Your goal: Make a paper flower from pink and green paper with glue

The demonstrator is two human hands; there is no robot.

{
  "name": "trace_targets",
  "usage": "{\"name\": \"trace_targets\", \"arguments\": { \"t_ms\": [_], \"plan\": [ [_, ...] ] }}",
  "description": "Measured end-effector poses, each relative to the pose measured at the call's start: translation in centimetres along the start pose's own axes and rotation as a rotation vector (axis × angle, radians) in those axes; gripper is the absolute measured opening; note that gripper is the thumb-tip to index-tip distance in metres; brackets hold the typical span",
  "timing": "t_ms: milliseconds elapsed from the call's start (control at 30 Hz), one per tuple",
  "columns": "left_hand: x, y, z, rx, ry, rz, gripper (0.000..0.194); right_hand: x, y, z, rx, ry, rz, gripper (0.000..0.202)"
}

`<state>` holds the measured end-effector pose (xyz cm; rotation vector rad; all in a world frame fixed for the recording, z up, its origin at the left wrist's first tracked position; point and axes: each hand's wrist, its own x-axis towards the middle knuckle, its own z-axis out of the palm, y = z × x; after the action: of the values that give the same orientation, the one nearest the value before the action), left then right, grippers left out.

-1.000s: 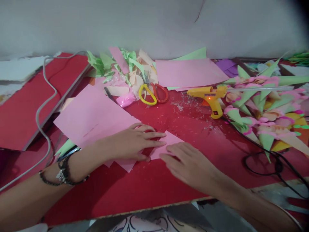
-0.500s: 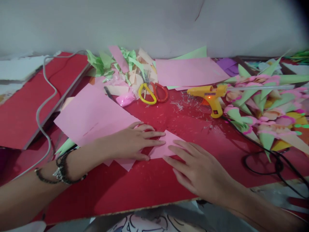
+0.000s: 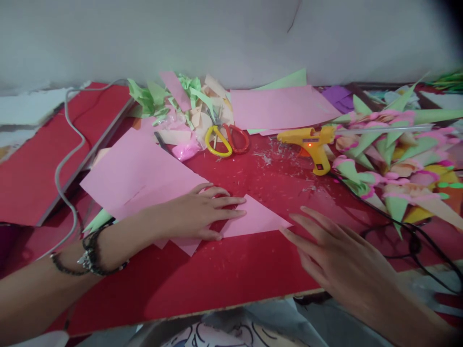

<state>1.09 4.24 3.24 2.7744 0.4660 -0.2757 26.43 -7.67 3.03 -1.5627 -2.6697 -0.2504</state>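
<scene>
A small folded piece of pink paper [image 3: 253, 218] lies on the red tabletop, tapering to a point at its right. Flat over its left part rests my left hand [image 3: 197, 212], fingers stretched out and a dark bead bracelet on the wrist. At the paper's right tip is my right hand [image 3: 333, 248], its fingers extended and slightly apart, holding nothing. Whether its fingertips touch the tip I cannot tell. Larger pink sheets [image 3: 133, 168] lie under and behind my left hand and forearm.
Scissors [image 3: 227, 140] with yellow and red handles lie by paper scraps [image 3: 195, 96] at the back. A yellow glue gun [image 3: 313, 144], its light glowing, sits near pink and green paper flowers [image 3: 394, 159]. Its black cord [image 3: 383, 212] loops along the right. More pink sheets [image 3: 278, 111] lie behind.
My right hand has slid right, off the folded pink paper to its right tip, uncovering that side. My left hand stays in place on the paper.
</scene>
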Motion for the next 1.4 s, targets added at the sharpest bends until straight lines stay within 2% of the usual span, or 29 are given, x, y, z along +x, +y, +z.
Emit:
{"name": "trace_targets", "arguments": {
  "t_ms": [200,400,533,600,667,767,833,967,1033,1167,1233,1333,1400],
  "plan": [
    [0.0,-0.3,0.3,-0.022,0.01,0.014,0.056,-0.3,0.5,0.1,-0.008,-0.007,-0.001,0.037],
    [0.0,0.2,0.1,-0.053,-0.013,-0.123,0.078,0.0,1.5,-0.1,0.016,-0.046,0.04,0.03],
    [-0.3,0.4,0.3,-0.094,-0.023,-0.159,0.075,0.8,1.8,0.4,0.143,-0.012,0.121,0.027],
    [-0.4,0.4,0.7,-0.132,0.017,-0.138,0.075,1.6,1.6,1.1,0.253,0.025,0.124,0.041],
    [-0.3,0.5,1.1,-0.17,0.069,-0.124,0.076,2.5,1.2,1.9,0.323,0.006,0.117,0.049],
    [-0.1,1.1,1.6,-0.194,0.17,-0.133,0.069,3.6,0.4,2.5,0.372,-0.038,0.11,0.039],
    [0.1,1.7,1.8,-0.196,0.26,-0.15,0.058,4.0,-0.1,2.5,0.403,-0.02,0.114,0.031],
    [0.7,3.0,1.8,-0.225,0.438,-0.187,0.032,4.1,-0.9,1.8,0.503,-0.012,0.108,0.011],
    [0.8,3.4,1.7,-0.228,0.504,-0.184,0.02,4.2,-1.0,1.2,0.572,-0.041,0.053,0.009],
    [0.3,3.4,1.1,-0.263,0.582,-0.17,0.02,4.7,-0.2,-0.1,0.636,-0.011,-0.117,0.018],
    [-0.3,3.2,0.8,-0.324,0.566,-0.191,0.022,5.0,0.5,-0.6,0.582,0.008,-0.178,0.032],
    [-1.1,2.9,0.5,-0.402,0.508,-0.214,0.024,5.5,1.1,-0.6,0.449,0.007,-0.188,0.058],
    [-1.6,2.9,0.4,-0.447,0.491,-0.186,0.026,5.9,1.1,-0.4,0.412,0.001,-0.186,0.059]
  ]
}}
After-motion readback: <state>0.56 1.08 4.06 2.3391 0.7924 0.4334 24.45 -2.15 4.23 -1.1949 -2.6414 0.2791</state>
